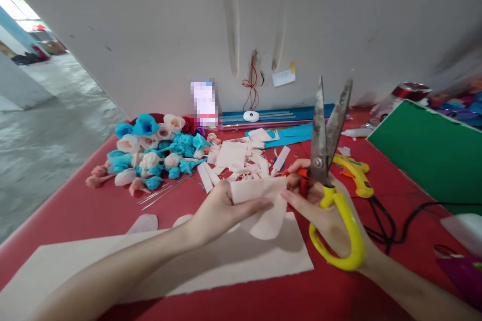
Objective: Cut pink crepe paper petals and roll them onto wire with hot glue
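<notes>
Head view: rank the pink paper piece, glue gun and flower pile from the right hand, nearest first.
1. Pink paper piece, touching fingertips of the right hand, left side.
2. Glue gun, just behind the scissors, right.
3. Flower pile, far back-left.

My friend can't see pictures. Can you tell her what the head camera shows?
A person's left hand and right hand hold a pale pink paper piece over a red table, the right hand also gripping yellow-handled scissors, blades open and pointing up. Behind lie blue and pink paper flowers and a yellow glue gun.
</notes>
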Tool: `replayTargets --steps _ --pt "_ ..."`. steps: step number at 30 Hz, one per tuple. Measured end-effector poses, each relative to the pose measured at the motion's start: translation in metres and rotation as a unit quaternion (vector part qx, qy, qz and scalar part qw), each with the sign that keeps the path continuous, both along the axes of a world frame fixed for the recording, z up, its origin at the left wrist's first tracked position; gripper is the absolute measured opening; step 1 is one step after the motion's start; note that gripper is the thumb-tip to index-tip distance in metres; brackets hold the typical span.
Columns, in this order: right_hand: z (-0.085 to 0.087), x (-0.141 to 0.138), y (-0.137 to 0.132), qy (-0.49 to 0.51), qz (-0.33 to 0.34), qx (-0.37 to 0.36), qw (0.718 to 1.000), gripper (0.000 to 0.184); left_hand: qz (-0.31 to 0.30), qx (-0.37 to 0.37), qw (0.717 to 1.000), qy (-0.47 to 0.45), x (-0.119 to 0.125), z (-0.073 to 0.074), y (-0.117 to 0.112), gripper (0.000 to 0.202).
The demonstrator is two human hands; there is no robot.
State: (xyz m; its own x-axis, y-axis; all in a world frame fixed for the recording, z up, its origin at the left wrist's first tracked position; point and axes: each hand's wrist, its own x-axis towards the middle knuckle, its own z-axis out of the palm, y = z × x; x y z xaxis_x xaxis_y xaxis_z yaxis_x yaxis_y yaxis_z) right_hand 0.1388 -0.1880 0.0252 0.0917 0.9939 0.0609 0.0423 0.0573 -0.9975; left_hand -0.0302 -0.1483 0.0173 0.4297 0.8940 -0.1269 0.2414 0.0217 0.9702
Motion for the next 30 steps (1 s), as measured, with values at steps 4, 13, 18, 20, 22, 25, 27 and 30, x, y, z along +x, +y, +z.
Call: replayTargets --steps 4,13,18,20,22,25,27,30 --pt "-0.004 0.002 0.0 -0.036 0.023 0.001 0.999 0.011 0.084 0.03 0.995 -0.054 -0.004 0.004 0.007 0.019" --pt "-0.01 -0.004 -0.012 -0.083 0.093 -0.066 0.99 0.011 0.203 0.087 0.946 -0.239 -0.015 0.009 0.029 0.025" --pt "-0.008 -0.011 -0.014 -0.11 0.072 -0.063 0.989 0.017 0.192 0.072 0.949 -0.239 -0.013 0.007 0.027 0.02" --pt "-0.01 -0.013 -0.014 -0.108 0.064 -0.061 0.99 0.018 0.187 0.062 0.951 -0.237 -0.012 0.005 0.026 0.018" --pt "-0.012 -0.014 -0.015 -0.102 0.056 -0.055 0.992 0.018 0.18 0.056 0.953 -0.239 -0.011 0.003 0.024 0.019" --pt "-0.011 -0.015 -0.016 -0.098 0.049 -0.05 0.993 0.018 0.164 0.051 0.958 -0.231 -0.01 0.001 0.021 0.017" --pt "-0.01 -0.015 -0.016 -0.095 0.052 -0.048 0.993 0.017 0.162 0.045 0.961 -0.222 -0.01 0.001 0.02 0.017" --pt "-0.011 -0.015 -0.015 -0.093 0.053 -0.049 0.993 0.016 0.169 0.033 0.962 -0.212 -0.009 0.001 0.019 0.02"
